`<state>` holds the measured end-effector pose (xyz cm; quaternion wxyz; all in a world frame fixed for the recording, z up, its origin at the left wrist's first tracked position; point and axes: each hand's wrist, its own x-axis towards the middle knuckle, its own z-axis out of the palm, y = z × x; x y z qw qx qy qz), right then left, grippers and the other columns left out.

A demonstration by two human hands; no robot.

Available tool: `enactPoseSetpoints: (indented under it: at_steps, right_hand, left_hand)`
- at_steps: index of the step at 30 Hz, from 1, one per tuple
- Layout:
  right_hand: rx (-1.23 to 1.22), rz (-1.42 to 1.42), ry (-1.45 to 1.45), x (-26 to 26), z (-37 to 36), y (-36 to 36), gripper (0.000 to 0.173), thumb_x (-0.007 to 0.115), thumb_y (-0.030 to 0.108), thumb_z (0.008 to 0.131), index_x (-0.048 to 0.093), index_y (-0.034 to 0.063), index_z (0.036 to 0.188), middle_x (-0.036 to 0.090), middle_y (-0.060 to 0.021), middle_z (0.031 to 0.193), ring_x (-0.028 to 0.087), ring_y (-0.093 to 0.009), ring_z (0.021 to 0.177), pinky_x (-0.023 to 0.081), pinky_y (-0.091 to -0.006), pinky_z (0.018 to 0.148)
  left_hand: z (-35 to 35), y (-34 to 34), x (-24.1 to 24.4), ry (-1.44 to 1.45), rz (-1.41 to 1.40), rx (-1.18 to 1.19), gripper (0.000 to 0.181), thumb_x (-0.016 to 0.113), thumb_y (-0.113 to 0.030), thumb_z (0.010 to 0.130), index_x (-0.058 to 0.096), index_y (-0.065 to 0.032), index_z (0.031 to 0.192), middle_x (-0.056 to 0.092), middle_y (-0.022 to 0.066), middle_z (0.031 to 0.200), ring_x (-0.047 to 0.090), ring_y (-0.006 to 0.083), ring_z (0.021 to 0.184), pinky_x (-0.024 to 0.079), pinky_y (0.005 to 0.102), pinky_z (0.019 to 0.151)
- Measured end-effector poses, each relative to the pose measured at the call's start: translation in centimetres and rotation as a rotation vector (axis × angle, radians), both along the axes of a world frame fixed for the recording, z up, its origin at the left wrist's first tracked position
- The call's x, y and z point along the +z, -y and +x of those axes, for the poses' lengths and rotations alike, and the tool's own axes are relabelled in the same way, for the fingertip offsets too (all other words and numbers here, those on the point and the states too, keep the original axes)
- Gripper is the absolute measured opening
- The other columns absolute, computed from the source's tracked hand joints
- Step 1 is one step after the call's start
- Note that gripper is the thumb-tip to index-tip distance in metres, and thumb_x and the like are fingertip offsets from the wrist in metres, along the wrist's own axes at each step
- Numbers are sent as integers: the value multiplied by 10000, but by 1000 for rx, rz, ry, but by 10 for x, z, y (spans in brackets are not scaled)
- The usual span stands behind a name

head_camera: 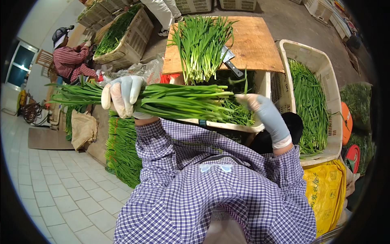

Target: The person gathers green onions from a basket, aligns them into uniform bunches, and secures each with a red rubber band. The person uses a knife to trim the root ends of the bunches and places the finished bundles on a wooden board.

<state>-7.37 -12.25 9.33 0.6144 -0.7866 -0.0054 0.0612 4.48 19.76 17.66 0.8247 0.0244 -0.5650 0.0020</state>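
My left hand (125, 94), in a pale glove, grips a bunch of garlic chives (182, 99) held sideways, leaves to the left and pale stem ends to the right. Beside those stem ends, my gloved right hand (265, 113) pinches a loose chive leaf (246, 81) that stands up from its fingertips. More chives (202, 48) lie on a wooden board (253, 39) in front of me. A cleaver (232, 62) with a black handle rests at their right side. Under the board and the bunch, a plastic crate (259, 123) contains loose green leaves.
To the right stands a white crate (335, 88) of chives, with a yellow printed sack (324, 195) below it. Tied chive bundles (122, 149) stack up on my left. A seated person (71, 58) works beside another crate (137, 33); someone's legs (161, 13) show behind the board.
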Motion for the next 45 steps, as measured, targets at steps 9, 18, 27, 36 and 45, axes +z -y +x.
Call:
enactPoseSetpoints:
  at_steps: [9, 18, 27, 36, 45]
  right_hand:
    - [-106, 502, -62, -16, 6, -65, 254, 565, 99, 951, 647, -15, 1162, 700, -117, 1016, 680, -166, 881, 550, -285, 790]
    - [-42, 448, -61, -28, 8, -1, 451, 524, 418, 1033, 670, -6, 1085, 694, -97, 890, 671, -151, 820, 549, -262, 737]
    - [141, 683, -96, 5, -19, -79, 338, 579, 172, 996, 605, -48, 1252, 659, -140, 1182, 653, -207, 1021, 561, -348, 883]
    - [-27, 587, -254, -14, -9, 0, 310, 565, 261, 1011, 676, -16, 1095, 725, -130, 1009, 711, -202, 955, 592, -301, 807]
    - [218, 595, -188, 5, -8, -88, 355, 540, 171, 1030, 586, -46, 1307, 669, -130, 1211, 629, -190, 1083, 511, -295, 936]
  left_hand:
    - [6, 26, 0, 149, 183, -105, 275, 480, -112, 1018, 582, -187, 774, 668, -4, 617, 602, 124, 514, 490, 274, 724]
    - [12, -14, -7, -190, -303, -218, 137, 597, -57, 934, 725, -81, 891, 679, 0, 662, 649, 129, 616, 548, 283, 781]
    - [13, 19, -7, -7, -71, -170, 213, 526, -148, 998, 705, -103, 892, 685, 6, 628, 639, 139, 548, 527, 279, 743]
    - [18, 5, 1, 102, -202, -157, 189, 532, -76, 986, 709, -70, 920, 688, 23, 639, 657, 131, 575, 565, 261, 748]
    - [18, 22, -6, 126, -45, -118, 187, 600, 16, 903, 712, -127, 858, 697, 16, 656, 638, 122, 551, 580, 253, 720]
